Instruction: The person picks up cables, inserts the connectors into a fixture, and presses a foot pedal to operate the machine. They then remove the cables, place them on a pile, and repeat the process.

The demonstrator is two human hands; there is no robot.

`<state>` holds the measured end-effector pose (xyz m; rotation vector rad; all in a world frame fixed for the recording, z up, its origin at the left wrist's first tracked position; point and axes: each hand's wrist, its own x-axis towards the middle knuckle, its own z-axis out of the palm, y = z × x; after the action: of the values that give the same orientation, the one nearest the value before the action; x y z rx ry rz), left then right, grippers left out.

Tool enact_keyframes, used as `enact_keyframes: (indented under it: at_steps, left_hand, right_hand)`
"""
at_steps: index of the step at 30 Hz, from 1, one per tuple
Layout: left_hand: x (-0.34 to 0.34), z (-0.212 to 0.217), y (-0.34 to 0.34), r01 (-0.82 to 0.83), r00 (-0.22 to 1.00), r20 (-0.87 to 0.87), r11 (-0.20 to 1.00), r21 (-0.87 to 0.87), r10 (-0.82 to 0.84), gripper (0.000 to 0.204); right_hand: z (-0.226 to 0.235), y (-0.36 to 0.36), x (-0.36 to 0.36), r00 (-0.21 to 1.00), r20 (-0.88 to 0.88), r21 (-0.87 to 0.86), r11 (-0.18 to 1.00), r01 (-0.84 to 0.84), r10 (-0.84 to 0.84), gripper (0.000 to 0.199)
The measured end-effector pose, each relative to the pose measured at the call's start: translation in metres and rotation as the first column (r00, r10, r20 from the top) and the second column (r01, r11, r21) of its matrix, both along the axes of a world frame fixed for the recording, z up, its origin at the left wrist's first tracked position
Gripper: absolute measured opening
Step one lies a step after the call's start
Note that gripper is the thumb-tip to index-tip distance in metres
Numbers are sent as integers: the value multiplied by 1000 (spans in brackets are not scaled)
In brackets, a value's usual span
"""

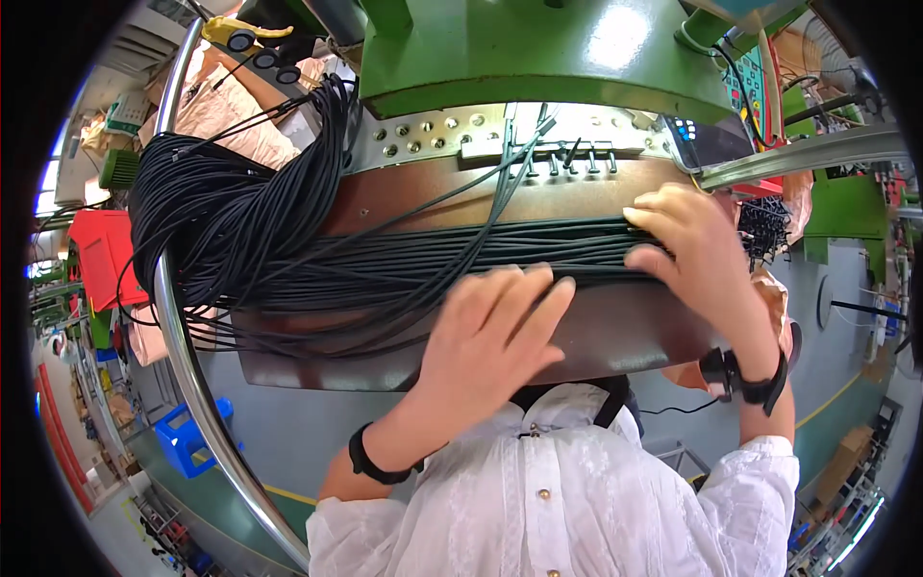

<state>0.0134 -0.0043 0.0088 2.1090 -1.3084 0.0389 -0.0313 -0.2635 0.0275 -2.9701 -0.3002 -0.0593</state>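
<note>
A thick bundle of black cables point(385, 260) lies across the brown work board in front of me, its right ends reaching my right hand. My left hand point(490, 337) is over the near side of the bundle, slightly blurred, its fingers stretched out and apart. At the cable ends, my right hand point(687, 245) has its fingertips and thumb apart, close to the ends or touching them; I cannot tell which. A few cables run up from the bundle to a metal fixture with several pins point(567, 159) beyond it.
A green machine body point(538, 67) overhangs the far side. On the left, the cables drape over a curved chrome rail point(183, 356). A red bin point(104, 258) and a blue stool point(192, 438) are farther left. A metal arm point(817, 154) extends at the right.
</note>
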Motion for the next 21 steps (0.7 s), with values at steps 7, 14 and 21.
enact_keyframes:
  at_steps: [7, 14, 21]
  left_hand:
    - [36, -24, -20, -65, 924, 380, 997, 36, 46, 26]
    - [50, 4, -19, -102, 993, -58, 993, 55, 105, 17]
    - [59, 46, -39, 101, 784, -617, 965, 241, 72, 22]
  right_hand:
    - [-36, 1, 66, 967, 232, -14, 994, -108, 108, 36]
    - [13, -25, 6, 812, 559, -30, 983, -183, 168, 30]
    - [13, -126, -117, 440, 787, 94, 790, 606, -432, 22]
